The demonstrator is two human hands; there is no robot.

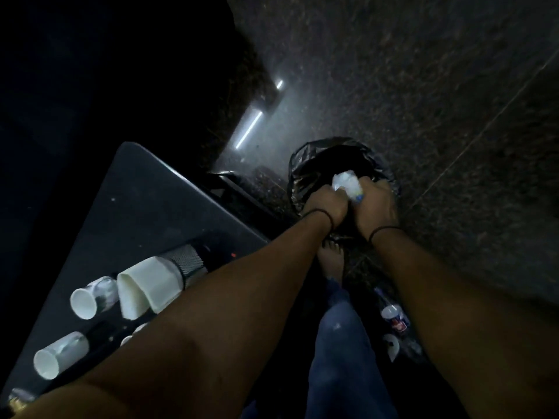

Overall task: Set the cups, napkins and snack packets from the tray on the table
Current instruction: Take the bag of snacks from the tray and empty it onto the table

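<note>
Seen from the head camera in dim light, a person's left hand (328, 204) and right hand (376, 205) both clutch a crumpled white wad (348, 184), seemingly napkin or wrapper, over a black-lined bin (305, 158) on the floor. Soft and light, it likely squeezes anywhere. Paper cups (90, 297) stand on the dark table (145, 189) at left, light, thin-walled, best taken by the sides.

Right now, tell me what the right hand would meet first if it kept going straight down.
Probably the black-lined bin: the right hand, gripping crumpled white wrapping with the left hand, hovers over its mouth. Depth is unclear.
</note>
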